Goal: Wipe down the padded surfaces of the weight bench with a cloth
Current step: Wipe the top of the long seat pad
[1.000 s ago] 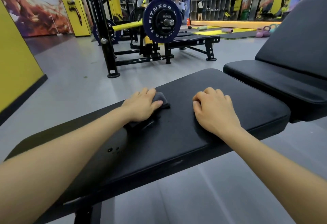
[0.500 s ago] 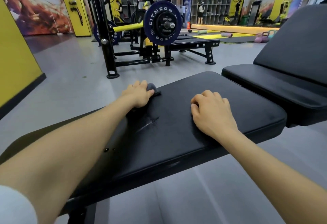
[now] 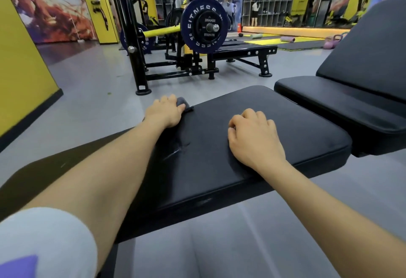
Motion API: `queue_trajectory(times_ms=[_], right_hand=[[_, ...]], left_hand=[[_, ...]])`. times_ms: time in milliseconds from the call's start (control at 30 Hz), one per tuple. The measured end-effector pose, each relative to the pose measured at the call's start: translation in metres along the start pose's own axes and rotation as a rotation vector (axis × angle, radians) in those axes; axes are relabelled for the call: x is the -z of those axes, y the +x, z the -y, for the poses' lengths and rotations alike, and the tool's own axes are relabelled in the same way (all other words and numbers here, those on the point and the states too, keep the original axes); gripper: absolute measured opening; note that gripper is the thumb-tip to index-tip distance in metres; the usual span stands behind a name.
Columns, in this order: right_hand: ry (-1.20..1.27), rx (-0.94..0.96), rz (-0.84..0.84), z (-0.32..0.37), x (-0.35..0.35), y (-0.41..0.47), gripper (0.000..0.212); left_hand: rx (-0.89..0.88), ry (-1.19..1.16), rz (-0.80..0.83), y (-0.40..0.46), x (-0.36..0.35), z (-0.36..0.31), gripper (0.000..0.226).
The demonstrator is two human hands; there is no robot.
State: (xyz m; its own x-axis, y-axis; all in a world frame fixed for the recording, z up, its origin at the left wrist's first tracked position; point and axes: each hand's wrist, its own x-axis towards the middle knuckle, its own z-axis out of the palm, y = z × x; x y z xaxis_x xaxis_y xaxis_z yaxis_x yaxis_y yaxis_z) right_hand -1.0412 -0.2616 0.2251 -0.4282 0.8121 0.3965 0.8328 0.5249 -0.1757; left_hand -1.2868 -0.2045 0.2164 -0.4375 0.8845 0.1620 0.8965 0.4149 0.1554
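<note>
While the left hand (image 3: 163,113) grips the cloth (image 3: 183,102) at the pad's (image 3: 274,128) far edge — the right hand (image 3: 254,137) braces beside it, loosely curled, holding nothing — press flat and overlap strokes toward the wrist.

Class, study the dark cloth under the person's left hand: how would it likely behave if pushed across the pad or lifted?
The cloth is bunched under the left hand, so it is probably soft and floppy. It looks small, so likely light. On the smooth bench pad it should slide easily, and at the far edge it might droop over.
</note>
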Motion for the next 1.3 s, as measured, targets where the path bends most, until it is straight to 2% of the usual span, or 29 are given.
queue_trajectory(times_ms=[167,267,533,833,1033,1200,1300], right_hand=[[0.029,0.029,0.015,-0.002,0.003,-0.002,0.026],[0.047,0.058,0.016,-0.002,0.003,-0.003,0.026],[0.083,0.094,0.024,-0.002,-0.002,0.001,0.023],[0.082,0.17,0.054,-0.005,0.001,0.0,0.024],[0.081,0.205,0.079,-0.007,0.003,-0.003,0.025],[0.047,0.204,0.082,-0.004,0.002,-0.002,0.028],[0.03,0.186,0.077,-0.003,0.0,0.0,0.028]], left_hand=[[-0.051,0.048,0.093,-0.047,0.01,0.015,0.044],[-0.072,0.07,0.07,-0.067,0.012,0.019,0.042],[0.201,0.064,0.004,-0.014,0.003,-0.009,0.05],[0.011,0.034,0.114,-0.082,0.019,-0.013,0.039],[-0.001,0.028,0.127,-0.12,0.024,-0.027,0.028],[0.122,0.06,0.043,-0.081,0.016,-0.023,0.047],[0.179,0.058,0.014,-0.072,0.012,-0.028,0.046]])
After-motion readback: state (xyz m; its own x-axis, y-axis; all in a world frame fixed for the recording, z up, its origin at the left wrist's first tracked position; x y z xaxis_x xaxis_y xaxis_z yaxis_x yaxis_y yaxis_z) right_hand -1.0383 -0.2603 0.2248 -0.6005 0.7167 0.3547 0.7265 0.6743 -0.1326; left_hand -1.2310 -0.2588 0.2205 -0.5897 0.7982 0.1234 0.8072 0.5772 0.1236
